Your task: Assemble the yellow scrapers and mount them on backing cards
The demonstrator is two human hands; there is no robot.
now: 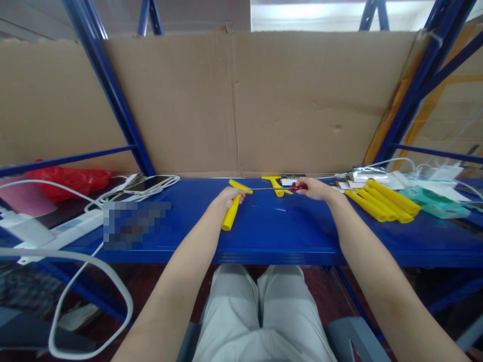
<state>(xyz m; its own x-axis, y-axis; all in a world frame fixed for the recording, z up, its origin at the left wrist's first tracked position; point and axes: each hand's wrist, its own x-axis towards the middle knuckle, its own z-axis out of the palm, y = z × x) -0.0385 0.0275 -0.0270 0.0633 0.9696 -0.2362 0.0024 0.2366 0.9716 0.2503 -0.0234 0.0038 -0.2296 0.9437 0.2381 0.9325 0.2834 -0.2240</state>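
My left hand [231,196] is wrapped around a yellow T-shaped tool [229,217], its round handle slanting down toward the bench's front edge and its crosspiece at the top. In my right hand [314,188] is a screwdriver [298,186] with a dark red handle. The long thin shaft runs level to the left, and its tip meets the crosspiece beside my left fingers. Whether the tip sits in a screw is too small to tell. Behind the shaft lies a second yellow T-shaped piece [277,186], next to a small black-and-white box [293,178].
Several yellow tubes [385,203] lie at the right, near a green plastic packet [433,201] and white papers. On the left are a white power strip [81,224], coiled white cables, a phone [147,184] and a red bag [71,178]. Cardboard [234,105] backs the blue bench [279,236].
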